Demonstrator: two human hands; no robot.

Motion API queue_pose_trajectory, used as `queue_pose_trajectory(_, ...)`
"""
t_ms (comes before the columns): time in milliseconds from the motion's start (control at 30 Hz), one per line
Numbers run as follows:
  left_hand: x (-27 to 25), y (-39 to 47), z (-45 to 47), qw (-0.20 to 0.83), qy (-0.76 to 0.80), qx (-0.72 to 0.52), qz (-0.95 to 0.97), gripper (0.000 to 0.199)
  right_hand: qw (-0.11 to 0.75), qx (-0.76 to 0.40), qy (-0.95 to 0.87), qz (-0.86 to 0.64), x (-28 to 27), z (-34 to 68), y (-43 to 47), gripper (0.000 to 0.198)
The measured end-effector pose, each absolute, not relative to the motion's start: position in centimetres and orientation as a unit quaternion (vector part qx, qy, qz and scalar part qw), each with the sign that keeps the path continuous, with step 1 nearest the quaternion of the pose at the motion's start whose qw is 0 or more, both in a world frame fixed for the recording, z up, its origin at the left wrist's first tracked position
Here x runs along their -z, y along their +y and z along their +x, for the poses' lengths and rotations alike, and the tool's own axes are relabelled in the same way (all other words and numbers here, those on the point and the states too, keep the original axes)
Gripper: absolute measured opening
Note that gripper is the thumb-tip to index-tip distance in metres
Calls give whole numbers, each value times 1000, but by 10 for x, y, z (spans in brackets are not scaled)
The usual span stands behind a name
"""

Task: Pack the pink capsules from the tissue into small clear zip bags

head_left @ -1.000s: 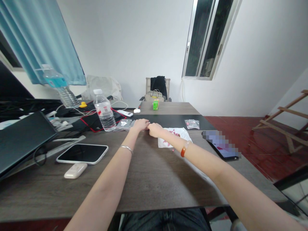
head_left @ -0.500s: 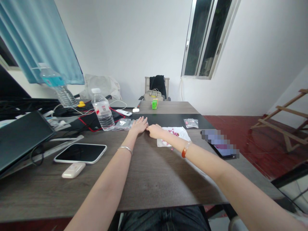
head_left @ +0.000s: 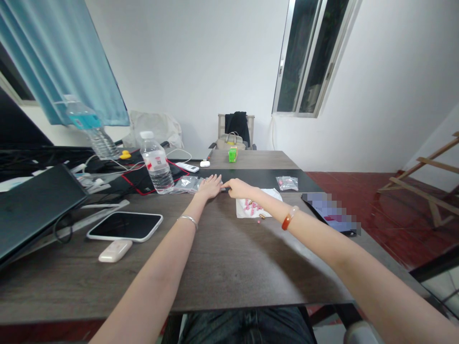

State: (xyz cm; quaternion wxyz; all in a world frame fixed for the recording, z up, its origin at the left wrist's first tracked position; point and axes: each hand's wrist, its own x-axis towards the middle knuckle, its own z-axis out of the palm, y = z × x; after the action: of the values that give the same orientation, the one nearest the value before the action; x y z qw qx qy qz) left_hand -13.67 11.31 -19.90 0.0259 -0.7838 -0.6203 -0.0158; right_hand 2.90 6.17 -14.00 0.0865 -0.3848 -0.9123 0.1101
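Small clear plastic bags [head_left: 186, 184], flat and shiny, lying in a loose pile on the dark wood-grain table [head_left: 222, 258], just left of the left hand [head_left: 210, 187]. Left hand spread flat, palm down, fingers splayed, pressed on the tabletop beside that pile; likely steadying something thin beneath the fingertips, though what lies under them cannot be told. Right hand [head_left: 239, 188] loosely curled, index finger stretched toward the left hand's fingertips, nearly touching them; nothing visibly clamped in it, and whether a small item is pinched there cannot be told. Hands close together, both empty as far as can be seen.

Just right of the right wrist, a white paper sheet [head_left: 251, 209] carrying a scatter of small pink beads [head_left: 251, 206], apparently kept on paper to stop rolling; one stray bead [head_left: 258, 221] off the sheet's near edge. Further back, another small clear bag with pink contents [head_left: 288, 183], set well apart from the empty pile. Orange bangle [head_left: 287, 220] on the right wrist, thin silver bangle [head_left: 189, 220] on the left.

To the left, a clear plastic water bottle with white cap [head_left: 157, 164], upright near the bags. Nearer, a white-framed tablet with black screen [head_left: 125, 226] lying flat, and a small white oblong case [head_left: 115, 250] just in front of it. On the right, a dark phone [head_left: 333, 215] face up, screen blurred. At the far end, a small green box [head_left: 232, 155].
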Motion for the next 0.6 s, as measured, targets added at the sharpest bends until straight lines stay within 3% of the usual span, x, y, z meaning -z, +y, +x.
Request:
queue_pose_trajectory(133,196,110,-136,24,-612,13,-790,51,136,-133,-913,-361,113,56,46,38)
queue_pose_trajectory(333,189,103,-135,14,-612,11,-791,52,48,-191,-917,-348,92,101,9,26)
queue_pose_trajectory(600,186,98,-133,24,-613,10,-790,50,-32,-219,-922,-316,115,115,-16,20)
